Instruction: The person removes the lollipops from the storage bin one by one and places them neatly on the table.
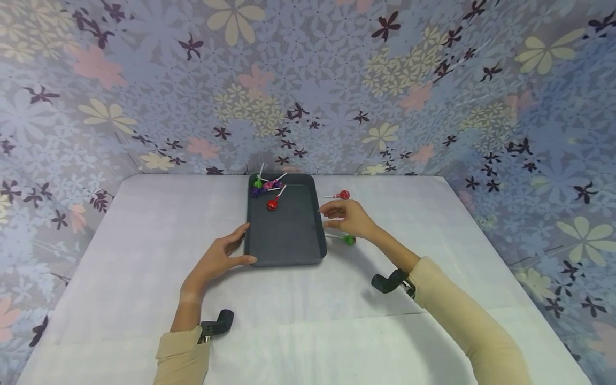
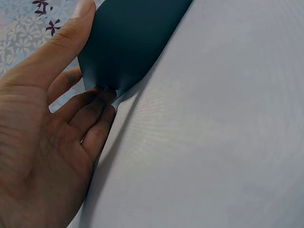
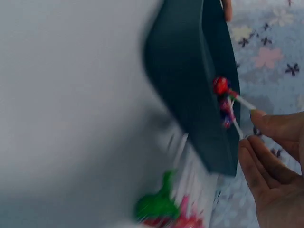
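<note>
A dark grey tray (image 1: 289, 230) lies on the white-covered table. At its near left corner my left hand (image 1: 218, 259) holds it, thumb on the near rim and fingers along the left side; the left wrist view shows fingertips low against the tray wall (image 2: 128, 42). My right hand (image 1: 351, 219) hovers by the right rim, thumb and fingers apart with nothing between them. Inside the tray, a red lollipop (image 1: 272, 205) lies beside a cluster of green, purple and pink lollipops (image 1: 258, 183) in the far left corner.
Right of the tray, a red lollipop (image 1: 344, 194) lies beyond my right hand and a green lollipop (image 1: 350, 240) lies nearer, both sticks pointing towards the tray. A flower-patterned covering (image 1: 308, 107) rises behind the table (image 1: 159, 224).
</note>
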The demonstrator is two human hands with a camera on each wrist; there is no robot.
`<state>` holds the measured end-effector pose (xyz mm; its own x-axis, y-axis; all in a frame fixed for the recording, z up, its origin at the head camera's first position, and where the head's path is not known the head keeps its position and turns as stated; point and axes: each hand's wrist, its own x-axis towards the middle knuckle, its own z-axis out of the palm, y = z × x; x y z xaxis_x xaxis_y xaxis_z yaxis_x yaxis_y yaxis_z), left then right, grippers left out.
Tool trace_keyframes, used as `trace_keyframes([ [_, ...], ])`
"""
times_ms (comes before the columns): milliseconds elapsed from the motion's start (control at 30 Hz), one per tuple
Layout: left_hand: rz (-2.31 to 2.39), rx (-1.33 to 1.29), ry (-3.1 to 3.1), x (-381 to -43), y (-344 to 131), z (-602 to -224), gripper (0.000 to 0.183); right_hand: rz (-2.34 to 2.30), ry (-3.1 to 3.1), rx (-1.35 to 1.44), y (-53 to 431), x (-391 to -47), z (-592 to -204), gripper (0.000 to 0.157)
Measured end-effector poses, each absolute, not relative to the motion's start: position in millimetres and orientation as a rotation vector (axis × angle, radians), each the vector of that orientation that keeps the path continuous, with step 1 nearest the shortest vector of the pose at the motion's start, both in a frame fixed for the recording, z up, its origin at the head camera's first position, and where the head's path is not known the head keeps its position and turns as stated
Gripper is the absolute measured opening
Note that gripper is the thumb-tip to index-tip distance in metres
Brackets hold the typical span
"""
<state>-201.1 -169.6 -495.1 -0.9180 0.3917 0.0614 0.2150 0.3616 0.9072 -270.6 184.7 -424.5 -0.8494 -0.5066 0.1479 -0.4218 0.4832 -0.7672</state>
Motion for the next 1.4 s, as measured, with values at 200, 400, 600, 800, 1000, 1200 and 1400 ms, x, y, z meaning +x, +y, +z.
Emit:
trace_keyframes([
  [200, 1.610, 0.550, 2.443, -201.5, -169.7, -494.8, 0.093, -1.382, 2.493, -0.649, 151.3, -284.4, -411.5, 0.033],
  [400, 1.614, 0.528, 2.430, -200.5, -169.7, -496.0, 0.095, -1.308, 2.507, -0.442, 122.5, -300.3, -411.7, 0.034],
  [600, 1.618, 0.511, 2.420, -198.9, -170.6, -494.9, 0.094, -1.142, 2.505, -0.392, 99.8, -315.2, -415.2, 0.032],
  [800, 1.626, 0.524, 2.430, -200.5, -171.2, -495.2, 0.093, -0.995, 2.435, -0.397, 80.7, -333.3, -421.7, 0.036],
  [1000, 1.611, 0.516, 2.431, -199.9, -167.9, -487.6, 0.090, -0.810, 2.484, -0.648, 74.8, -366.6, -450.7, 0.043],
  [1200, 1.622, 0.525, 2.417, -199.9, -168.7, -487.3, 0.090, -0.534, 2.529, -0.753, 51.1, -335.0, -411.3, 0.046],
  [1400, 1.619, 0.520, 2.421, -203.0, -171.7, -492.2, 0.091, -0.416, 2.565, -0.916, 36.2, -335.0, -413.4, 0.040],
])
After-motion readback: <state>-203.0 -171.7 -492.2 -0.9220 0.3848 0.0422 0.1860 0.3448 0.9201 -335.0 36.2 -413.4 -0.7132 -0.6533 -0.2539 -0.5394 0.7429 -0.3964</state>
